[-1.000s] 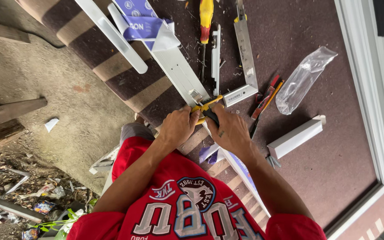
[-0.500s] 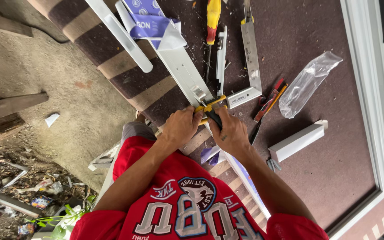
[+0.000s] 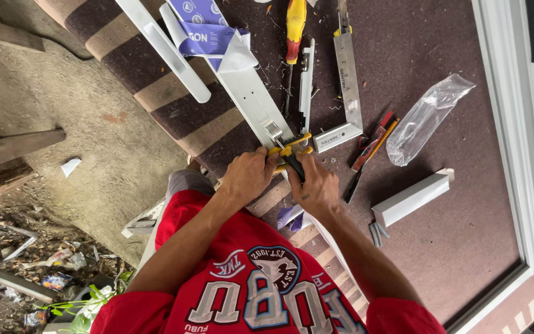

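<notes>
Nothing has moved much since 0.5 s ago: both hands stay at the pliers (image 3: 290,151). Left hand (image 3: 250,177) and right hand (image 3: 314,185) each clench its yellow-black handles, jaws against the white rail (image 3: 251,99) on the mat (image 3: 440,247) beside a screwdriver (image 3: 294,25).

Both hands, the left hand (image 3: 251,176) and right hand (image 3: 313,185), are closing on a yellow-handled tool (image 3: 290,150) at the end of a white metal plate (image 3: 251,99), which is blocking the 12 o'clock path. At 1 o'clock a screwdriver (image 3: 295,28), a narrow white strip (image 3: 306,77) and an L-shaped metal bracket (image 3: 347,80) are crowding the mat (image 3: 465,235). At 3 o'clock a red-handled tool (image 3: 372,142), a clear plastic bag (image 3: 424,117) and a white box (image 3: 412,198) are lying. Bare mat is opening at 4 o'clock.
</notes>
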